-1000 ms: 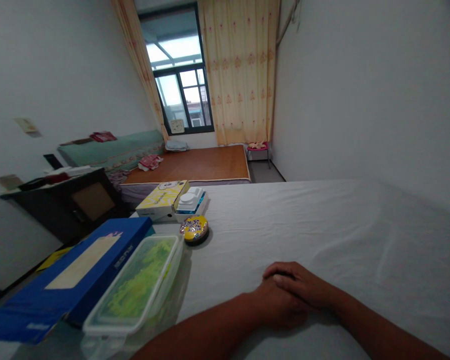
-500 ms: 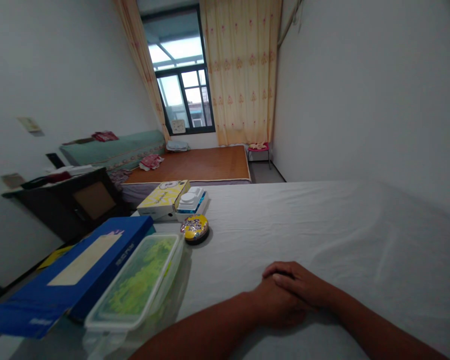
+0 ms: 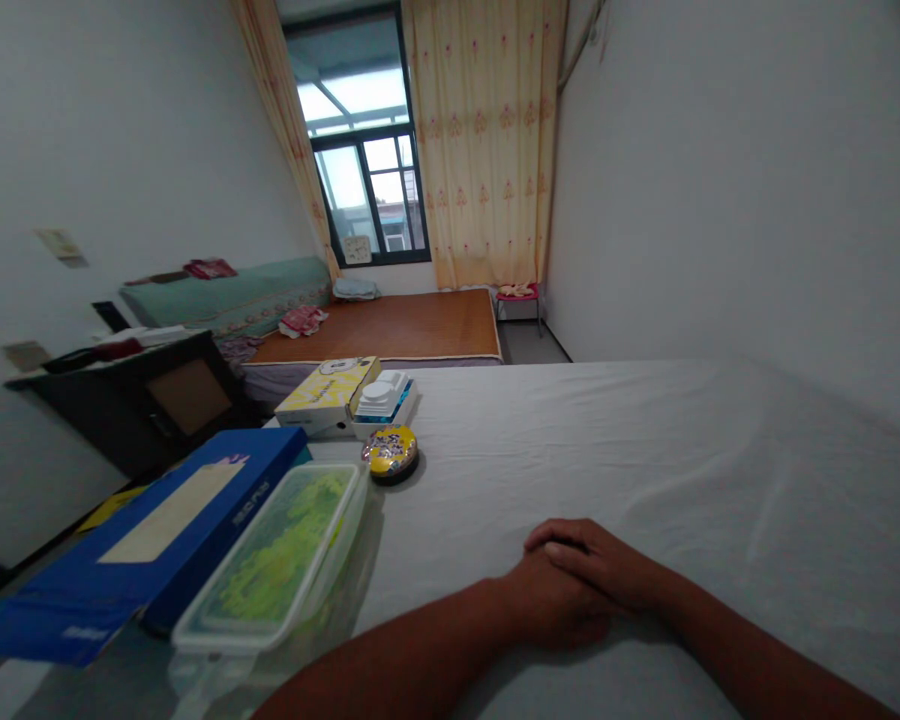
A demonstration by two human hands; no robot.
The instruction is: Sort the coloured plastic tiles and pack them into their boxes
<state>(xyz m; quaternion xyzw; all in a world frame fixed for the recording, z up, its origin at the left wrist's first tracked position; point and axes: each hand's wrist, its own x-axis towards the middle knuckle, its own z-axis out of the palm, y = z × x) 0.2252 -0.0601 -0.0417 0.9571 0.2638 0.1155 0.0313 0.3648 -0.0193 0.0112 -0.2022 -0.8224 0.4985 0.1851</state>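
Note:
My left hand (image 3: 551, 600) and my right hand (image 3: 604, 560) are clasped together on the white cloth-covered table (image 3: 510, 440). The right one lies over the back of the left, its fingers folded round it. Most of the left hand's fingers are hidden underneath, and no object shows in either hand. To the left of my forearm is a clear plastic container (image 3: 274, 560) with a lid on, showing bright yellow-green contents. Beyond it sits a round yellow patterned tin (image 3: 391, 452).
Left of the container lies a blue box (image 3: 195, 520) with its flap out. Farther back are a yellow-and-white box (image 3: 328, 395) and a small tray of white pieces (image 3: 384, 398). A dark cabinet (image 3: 157, 395), a bed (image 3: 412, 325) and a window (image 3: 367, 190) stand beyond.
My hands stay clasped in the same spot. The view has shifted very slightly; nothing on the table has moved.

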